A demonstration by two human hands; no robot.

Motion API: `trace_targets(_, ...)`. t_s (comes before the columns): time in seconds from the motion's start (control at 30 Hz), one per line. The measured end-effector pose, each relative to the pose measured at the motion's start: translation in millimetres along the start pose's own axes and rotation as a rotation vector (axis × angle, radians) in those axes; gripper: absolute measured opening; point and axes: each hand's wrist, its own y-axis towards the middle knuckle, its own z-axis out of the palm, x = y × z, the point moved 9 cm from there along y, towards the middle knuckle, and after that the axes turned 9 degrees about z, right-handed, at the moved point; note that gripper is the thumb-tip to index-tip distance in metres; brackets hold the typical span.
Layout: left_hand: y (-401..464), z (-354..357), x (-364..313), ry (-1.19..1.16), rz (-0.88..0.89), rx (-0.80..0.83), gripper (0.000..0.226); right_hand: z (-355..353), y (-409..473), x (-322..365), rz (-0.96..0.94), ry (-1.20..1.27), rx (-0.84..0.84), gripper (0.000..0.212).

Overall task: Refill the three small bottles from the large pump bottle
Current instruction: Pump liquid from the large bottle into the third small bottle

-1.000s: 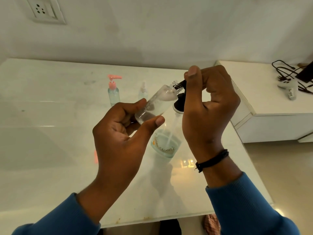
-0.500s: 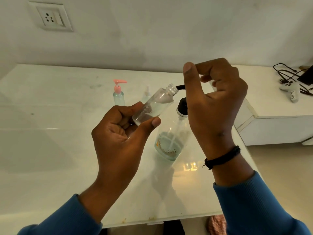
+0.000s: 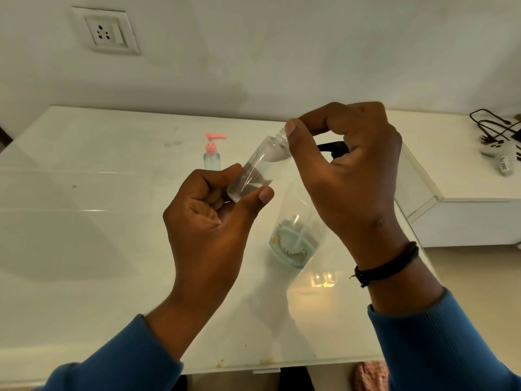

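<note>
a white table (image 3: 84, 249) is seen; the large pump bottle (image 3: 293, 246) stands right of centre, a pink-pump small bottle (image 3: 212, 158) farther back.

Small clear bottle (image 3: 255, 170) tilted in left hand (image 3: 214, 218); right hand (image 3: 346, 176) over black pump head (image 3: 331, 148).

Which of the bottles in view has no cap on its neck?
The small clear bottle tilted in the left hand: its threaded neck is bare, while the small bottle with a pink pump stands capped on the table.
</note>
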Motion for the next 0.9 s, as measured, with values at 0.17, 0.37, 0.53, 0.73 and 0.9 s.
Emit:
trace_targets(0.17, 6.1, -4.2, 0.7, 0.083, 0.02, 0.038, 0.049, 5.0, -1.5, 12.3, -0.039, 0.011, -0.007, 0.01)
trace_targets(0.37, 15.0, -12.2, 0.1, 0.293, 0.073, 0.116, 0.053, 21.3, -7.0, 31.7, -0.121, 0.026, 0.059, 0.01)
trace_targets(0.53, 28.6, -24.3, 1.4, 0.428, 0.095, 0.176, 0.049, 42.7, -14.1, 45.5, -0.236, -0.088, 0.119, 0.013)
trace_targets(0.73, 47.9, -51.7, 14.6, 0.468, 0.03, 0.155, 0.048, 42.8, -32.8, 59.9, -0.342, 0.146, -0.013, 0.018)
trace_targets(0.9, 52.6, -67.3, 35.0, 0.46, -0.034, 0.169, 0.048, 97.8, -68.7, 25.3, -0.187, 0.058, 0.228, 0.017)
